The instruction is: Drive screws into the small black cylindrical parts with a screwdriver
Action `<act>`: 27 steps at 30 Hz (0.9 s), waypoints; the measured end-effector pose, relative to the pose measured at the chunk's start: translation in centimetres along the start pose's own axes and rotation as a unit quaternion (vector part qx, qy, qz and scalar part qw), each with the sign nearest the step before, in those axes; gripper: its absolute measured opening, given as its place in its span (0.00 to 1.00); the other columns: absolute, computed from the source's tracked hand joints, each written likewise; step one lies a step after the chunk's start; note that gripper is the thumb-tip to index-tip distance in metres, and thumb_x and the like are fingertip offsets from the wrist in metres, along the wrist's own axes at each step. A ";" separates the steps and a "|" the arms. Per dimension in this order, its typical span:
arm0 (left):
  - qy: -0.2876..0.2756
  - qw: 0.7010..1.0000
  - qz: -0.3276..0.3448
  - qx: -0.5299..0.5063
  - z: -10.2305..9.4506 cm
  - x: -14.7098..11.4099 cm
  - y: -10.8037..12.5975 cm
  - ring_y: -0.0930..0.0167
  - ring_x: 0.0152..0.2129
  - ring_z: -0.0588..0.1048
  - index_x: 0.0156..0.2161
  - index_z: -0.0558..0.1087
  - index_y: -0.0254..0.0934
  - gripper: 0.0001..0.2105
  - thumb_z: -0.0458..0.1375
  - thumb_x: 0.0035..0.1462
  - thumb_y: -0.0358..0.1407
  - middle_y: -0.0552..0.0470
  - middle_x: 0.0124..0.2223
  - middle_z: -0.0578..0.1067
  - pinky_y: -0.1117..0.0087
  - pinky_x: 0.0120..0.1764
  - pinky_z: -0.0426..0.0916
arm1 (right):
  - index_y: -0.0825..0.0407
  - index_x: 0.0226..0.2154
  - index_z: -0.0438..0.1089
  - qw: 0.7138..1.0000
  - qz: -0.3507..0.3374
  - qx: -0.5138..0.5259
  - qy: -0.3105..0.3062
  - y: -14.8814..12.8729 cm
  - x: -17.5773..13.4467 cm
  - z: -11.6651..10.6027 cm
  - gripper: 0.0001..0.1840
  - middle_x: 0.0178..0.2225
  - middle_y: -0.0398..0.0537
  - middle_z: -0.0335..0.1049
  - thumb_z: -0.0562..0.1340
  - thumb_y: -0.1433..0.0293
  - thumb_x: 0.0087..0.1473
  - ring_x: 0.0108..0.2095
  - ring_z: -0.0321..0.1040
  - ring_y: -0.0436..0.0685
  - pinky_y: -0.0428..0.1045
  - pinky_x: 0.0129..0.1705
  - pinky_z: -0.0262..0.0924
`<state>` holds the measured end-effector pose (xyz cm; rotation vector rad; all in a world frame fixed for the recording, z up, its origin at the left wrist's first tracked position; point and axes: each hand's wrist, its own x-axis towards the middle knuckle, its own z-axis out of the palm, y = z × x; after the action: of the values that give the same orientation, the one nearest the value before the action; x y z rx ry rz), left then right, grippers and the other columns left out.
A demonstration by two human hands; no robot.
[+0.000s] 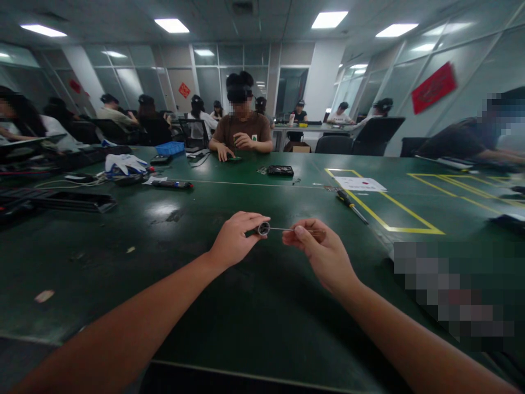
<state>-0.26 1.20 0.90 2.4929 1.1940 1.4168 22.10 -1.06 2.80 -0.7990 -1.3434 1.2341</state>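
Well inside table edge (pixel 229 370), hands (pixel 235 236) (pixel 322 249).

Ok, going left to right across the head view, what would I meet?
White-and-blue glove, blue bin, left hand, round piece at its fingertips, thin rod, right hand, screwdriver on the table, red wall sign.

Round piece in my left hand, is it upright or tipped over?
Tipped: the round piece is held on its side in the left hand, its circular end facing the camera, not upward.
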 end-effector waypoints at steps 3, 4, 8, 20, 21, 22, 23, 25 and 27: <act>0.017 1.000 0.004 0.006 -0.1 0.1 -0.1 0.66 0.45 0.77 0.51 0.79 0.41 0.19 0.69 0.54 0.27 0.50 0.49 0.82 0.62 0.49 0.73 | 0.50 0.34 0.74 0.997 0.024 0.077 -0.003 0.2 0.3 -0.3 0.13 0.32 0.46 0.78 0.69 0.57 0.58 0.35 0.77 0.56 0.54 0.43 0.74; 0.020 1.000 0.003 0.004 -0.1 0.1 -0.1 0.66 0.45 0.77 0.51 0.79 0.41 0.19 0.69 0.54 0.27 0.50 0.49 0.82 0.62 0.49 0.73 | 0.50 0.34 0.74 0.997 0.018 0.077 -0.002 0.1 0.3 -0.4 0.13 0.32 0.45 0.78 0.69 0.58 0.58 0.35 0.77 0.55 0.53 0.42 0.74; 0.017 1.000 -0.001 -0.004 -0.1 0.1 -0.1 0.66 0.45 0.77 0.52 0.78 0.41 0.20 0.69 0.54 0.28 0.50 0.49 0.82 0.62 0.49 0.73 | 0.49 0.36 0.74 0.999 -0.041 -0.001 0.002 -0.2 -0.2 -0.4 0.11 0.34 0.45 0.79 0.69 0.59 0.58 0.36 0.78 0.55 0.53 0.44 0.74; 0.013 1.000 0.000 -0.001 0.1 -0.1 -0.1 0.65 0.45 0.78 0.53 0.78 0.42 0.21 0.70 0.53 0.29 0.50 0.49 0.81 0.60 0.49 0.74 | 0.50 0.38 0.72 0.986 -0.080 -0.147 -0.004 -0.5 -0.8 0.0 0.12 0.36 0.50 0.80 0.67 0.59 0.60 0.40 0.80 0.59 0.55 0.45 0.74; 0.013 1.000 -0.001 -0.002 0.1 -0.1 -0.1 0.65 0.45 0.78 0.53 0.78 0.42 0.21 0.70 0.53 0.29 0.49 0.49 0.82 0.60 0.49 0.74 | 0.50 0.38 0.72 0.984 -0.083 -0.158 -0.009 -0.5 -0.8 0.0 0.12 0.36 0.50 0.80 0.67 0.59 0.60 0.40 0.80 0.59 0.55 0.44 0.74; 0.012 1.000 -0.003 -0.003 0.1 0.0 -0.1 0.65 0.45 0.78 0.53 0.78 0.41 0.21 0.71 0.53 0.30 0.49 0.49 0.82 0.60 0.49 0.74 | 0.50 0.39 0.72 0.982 -0.085 -0.170 -0.012 -0.5 -0.8 0.0 0.12 0.36 0.50 0.80 0.66 0.59 0.61 0.40 0.80 0.60 0.54 0.43 0.74; 0.012 1.000 -0.004 -0.005 0.2 0.0 -0.1 0.65 0.46 0.78 0.53 0.78 0.41 0.22 0.71 0.53 0.30 0.49 0.49 0.82 0.60 0.49 0.74 | 0.50 0.39 0.72 0.979 -0.086 -0.184 -0.011 -0.5 -0.9 0.0 0.12 0.36 0.51 0.81 0.66 0.59 0.61 0.40 0.80 0.60 0.54 0.42 0.73; 0.012 1.000 -0.004 -0.009 0.2 0.0 -0.1 0.64 0.46 0.79 0.53 0.78 0.40 0.22 0.71 0.52 0.31 0.48 0.49 0.82 0.60 0.50 0.74 | 0.50 0.39 0.72 0.975 -0.088 -0.206 0.000 -0.5 -1.0 0.0 0.12 0.36 0.52 0.81 0.66 0.58 0.61 0.39 0.80 0.61 0.54 0.41 0.73; 0.011 1.000 -0.003 -0.012 0.2 0.0 -0.1 0.64 0.46 0.79 0.53 0.78 0.41 0.22 0.71 0.52 0.32 0.48 0.49 0.81 0.60 0.50 0.74 | 0.50 0.38 0.72 0.972 -0.089 -0.217 0.014 -0.5 -1.0 0.0 0.13 0.36 0.52 0.81 0.65 0.57 0.61 0.39 0.81 0.61 0.55 0.42 0.73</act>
<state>-0.18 1.32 0.79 2.4629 1.1788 1.4519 22.39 -2.14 3.00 -0.9693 -1.6509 0.7927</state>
